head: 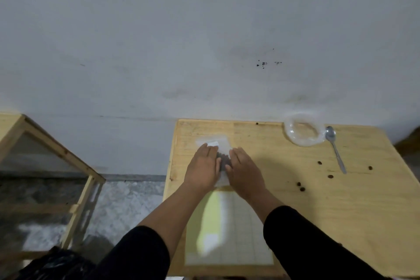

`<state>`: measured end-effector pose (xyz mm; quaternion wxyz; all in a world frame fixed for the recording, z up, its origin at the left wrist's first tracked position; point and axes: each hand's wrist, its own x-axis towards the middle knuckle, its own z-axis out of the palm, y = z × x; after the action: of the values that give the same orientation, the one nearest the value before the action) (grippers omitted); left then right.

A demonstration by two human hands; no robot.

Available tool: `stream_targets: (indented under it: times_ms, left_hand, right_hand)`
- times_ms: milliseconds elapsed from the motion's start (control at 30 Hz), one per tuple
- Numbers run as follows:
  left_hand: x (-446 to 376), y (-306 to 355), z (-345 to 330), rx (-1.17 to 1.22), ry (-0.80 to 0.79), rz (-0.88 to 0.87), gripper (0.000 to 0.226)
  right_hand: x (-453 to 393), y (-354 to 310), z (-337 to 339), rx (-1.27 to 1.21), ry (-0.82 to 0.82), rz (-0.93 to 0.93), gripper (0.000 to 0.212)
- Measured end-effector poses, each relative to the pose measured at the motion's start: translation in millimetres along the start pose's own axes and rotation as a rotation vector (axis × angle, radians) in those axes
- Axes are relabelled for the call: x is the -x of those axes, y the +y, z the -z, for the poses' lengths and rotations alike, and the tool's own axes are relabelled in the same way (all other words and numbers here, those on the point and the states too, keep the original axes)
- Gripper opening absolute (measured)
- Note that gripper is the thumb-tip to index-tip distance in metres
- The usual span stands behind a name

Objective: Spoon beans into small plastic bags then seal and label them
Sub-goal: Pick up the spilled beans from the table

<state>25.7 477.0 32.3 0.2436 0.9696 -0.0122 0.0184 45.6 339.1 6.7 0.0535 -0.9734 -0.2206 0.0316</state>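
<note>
Here, both hands press flat on a bag of beans.
The left hand (203, 166) and right hand (244, 168), fingers straight, flank the bag (223, 154) on the table (341, 211), lying lengthwise away from the person.

no legible txt, white label (213, 143) on bag (223, 146) too blurry

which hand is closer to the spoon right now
Right. The right hand lies on the bag, left of the spoon; the left hand lies farther left, beyond it.
</note>
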Motion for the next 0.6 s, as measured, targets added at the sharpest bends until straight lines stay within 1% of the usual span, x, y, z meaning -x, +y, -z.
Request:
stream_targets:
  times_ms: [67, 133, 167, 233, 267, 300, 333, 367, 433, 500, 600]
  left_hand:
    - [11.0, 10.8, 0.7, 0.014, 0.020, -0.086, 0.042]
    - [22.6, 21.9, -5.4, 0.018, 0.008, -0.152, 0.040]
    - [28.2, 27.3, -11.8, 0.020, -0.021, -0.178, 0.041]
    - [40.6, 37.7, -27.0, 0.030, -0.107, -0.246, 0.052]
    - [45.9, 42.0, -34.8, -0.004, -0.151, -0.291, 0.053]
    - [52.1, 49.3, -40.4, -0.035, -0.170, -0.311, 0.043]
    - [57.8, 56.6, -47.3, -0.037, -0.142, -0.330, 0.033]
    - [64.2, 64.0, -54.0, 0.009, -0.112, -0.344, 0.032]
    - [79.2, 82.9, -62.0, 0.067, -0.142, -0.333, 0.039]
    - [87.5, 95.3, -78.5, 0.007, -0.203, -0.361, 0.044]
    - [90.7, 115.6, -103.2, -0.001, -0.277, -0.285, 0.049]
  right_hand:
    - [22.0, 2.2, 2.3, 0.011, -0.012, -0.056, 0.047]
    - [48.7, 6.5, 8.2, -0.017, 0.048, -0.116, 0.040]
    - [63.3, 8.7, 11.8, -0.033, 0.069, -0.136, 0.040]
    - [93.1, 16.3, 14.3, -0.059, 0.111, -0.205, 0.049]
    - [107.7, 23.7, 9.9, -0.063, 0.129, -0.246, 0.051]
    - [122.3, 31.7, 6.4, -0.064, 0.132, -0.290, 0.049]
    - [136.4, 40.4, 2.8, -0.072, 0.135, -0.340, 0.045]
    - [150.3, 49.6, -0.6, -0.088, 0.165, -0.393, 0.040]
    - [173.6, 69.0, -7.4, -0.135, 0.160, -0.501, 0.038]
    - [194.3, 87.8, -11.7, -0.188, 0.149, -0.611, 0.039]
    - [218.6, 115.7, -18.7, -0.227, 0.145, -0.648, 0.032]
